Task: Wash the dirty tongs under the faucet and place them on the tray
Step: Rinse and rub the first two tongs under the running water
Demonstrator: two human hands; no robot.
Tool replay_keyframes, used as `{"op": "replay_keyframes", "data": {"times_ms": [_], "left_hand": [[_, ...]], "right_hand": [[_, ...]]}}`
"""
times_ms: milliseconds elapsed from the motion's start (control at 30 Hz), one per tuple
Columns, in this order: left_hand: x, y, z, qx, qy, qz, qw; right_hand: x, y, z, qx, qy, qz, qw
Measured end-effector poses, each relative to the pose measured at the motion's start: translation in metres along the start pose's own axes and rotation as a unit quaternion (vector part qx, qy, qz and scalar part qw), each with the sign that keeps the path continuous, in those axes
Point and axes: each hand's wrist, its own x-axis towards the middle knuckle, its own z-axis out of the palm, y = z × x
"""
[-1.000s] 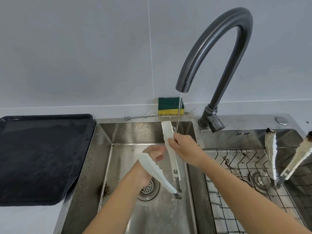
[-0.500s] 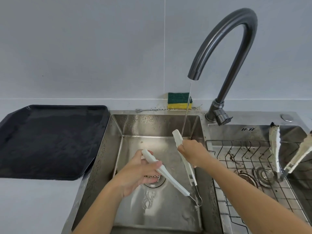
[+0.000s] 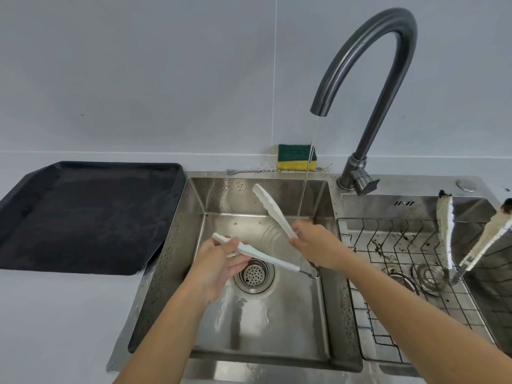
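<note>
In the left basin of the sink (image 3: 191, 231) sits a round drain strainer (image 3: 253, 275). In the right basin a wire rack (image 3: 388, 273) holds soiled tongs (image 3: 444, 231) standing hinge-down with blackened tips, one arm cut off at the frame edge. Above the left basin, right of the dark tray (image 3: 83, 217), the white tongs (image 3: 273, 210) look clean and are spread in a wide V, with the metal hinge half hidden by the right wrist; the left hand (image 3: 219, 261) pinches one arm and the right hand (image 3: 318, 248) grips the other under the faucet (image 3: 388, 65).
</note>
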Motion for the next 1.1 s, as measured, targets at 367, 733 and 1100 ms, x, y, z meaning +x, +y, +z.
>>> {"op": "replay_keyframes", "data": {"times_ms": [367, 733, 1100], "left_hand": [[-0.004, -0.025, -0.019, 0.502, 0.036, 0.297, 0.812], [0.034, -0.076, -0.034, 0.804, -0.122, 0.259, 0.521], [0.054, -0.111, -0.042, 0.777, -0.212, 0.107, 0.583]], "right_hand": [[0.006, 0.011, 0.043, -0.139, -0.033, -0.021, 0.989], [0.018, 0.023, 0.084, -0.178, -0.118, -0.023, 0.977], [0.016, 0.035, 0.122, -0.229, -0.214, -0.026, 0.949]]}}
